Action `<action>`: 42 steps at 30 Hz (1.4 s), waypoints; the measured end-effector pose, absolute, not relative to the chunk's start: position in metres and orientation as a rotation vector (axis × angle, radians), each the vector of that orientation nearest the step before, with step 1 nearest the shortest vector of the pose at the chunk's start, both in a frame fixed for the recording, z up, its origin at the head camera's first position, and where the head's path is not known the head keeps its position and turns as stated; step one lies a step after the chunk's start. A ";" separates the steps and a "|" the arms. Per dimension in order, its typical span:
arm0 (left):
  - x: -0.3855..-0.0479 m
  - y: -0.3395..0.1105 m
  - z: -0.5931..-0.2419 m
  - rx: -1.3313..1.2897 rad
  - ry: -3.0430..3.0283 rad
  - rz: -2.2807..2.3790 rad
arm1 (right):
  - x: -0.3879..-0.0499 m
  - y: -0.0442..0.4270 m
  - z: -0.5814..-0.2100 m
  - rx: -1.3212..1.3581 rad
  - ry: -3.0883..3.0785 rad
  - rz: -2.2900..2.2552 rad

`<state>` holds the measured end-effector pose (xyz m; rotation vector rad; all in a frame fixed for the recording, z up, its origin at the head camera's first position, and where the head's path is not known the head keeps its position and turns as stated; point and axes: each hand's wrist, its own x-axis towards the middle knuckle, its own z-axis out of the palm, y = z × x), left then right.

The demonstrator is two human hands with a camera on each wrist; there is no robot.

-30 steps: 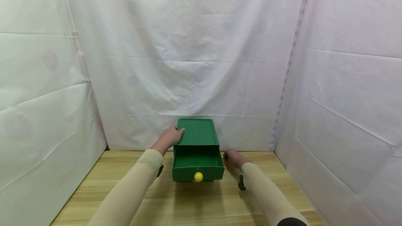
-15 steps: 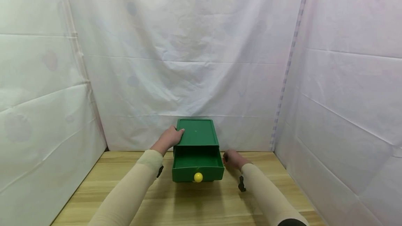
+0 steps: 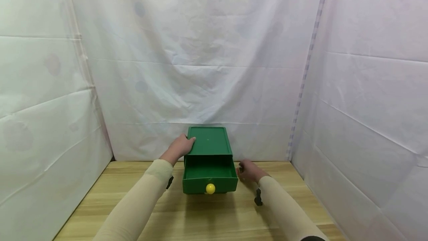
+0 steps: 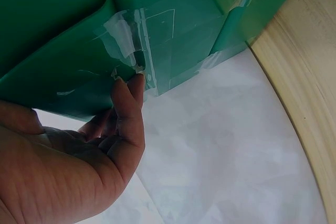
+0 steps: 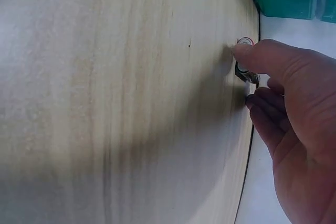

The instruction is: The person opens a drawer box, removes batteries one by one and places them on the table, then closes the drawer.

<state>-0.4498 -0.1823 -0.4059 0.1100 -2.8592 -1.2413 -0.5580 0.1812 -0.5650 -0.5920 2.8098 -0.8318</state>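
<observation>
A green box has its drawer pulled out at the front, with a yellow round knob. My left hand grips the box's left side, thumb on top; in the left wrist view the left hand has bent fingertips against the clear-taped green wall. Right of the drawer, my right hand is at small reddish items. In the right wrist view the right hand's thumb overlaps a small, shiny cylindrical item; the other fingers are loosely bent below, apart from the thumb.
The wooden table runs under the box. White cloth hangs behind it, with more white cloth on both sides. The drawer projects towards the front between the two forearms.
My right hand has loosened a little and shifted slightly, so more of the small reddish items shows beside the drawer. The left hand keeps its hold on the box.
</observation>
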 end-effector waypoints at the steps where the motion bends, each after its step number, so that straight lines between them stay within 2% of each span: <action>1: -0.449 -0.183 -0.406 0.111 -2.860 -1.241 | -0.556 0.181 -0.564 -0.578 2.812 -0.851; 12: -0.453 -0.183 -0.405 0.136 -2.870 -1.238 | -0.522 0.182 -0.537 -0.555 2.944 -1.075; 21: -0.454 -0.181 -0.407 0.129 -2.884 -1.222 | -0.468 0.174 -0.489 -0.399 2.825 -1.571; 27: -0.453 -0.181 -0.406 0.114 -2.866 -1.235 | -0.426 0.164 -0.455 -0.443 2.910 -1.690; 31: -0.453 -0.182 -0.405 0.114 -2.868 -1.225 | -0.395 0.156 -0.436 -0.670 3.059 -1.699; 39: -0.450 -0.182 -0.404 0.110 -2.864 -1.234 | -0.336 0.127 -0.421 -1.446 3.300 -1.418; 42: -0.450 -0.181 -0.405 0.111 -2.864 -1.237 | -0.317 0.114 -0.423 -1.557 3.240 -1.294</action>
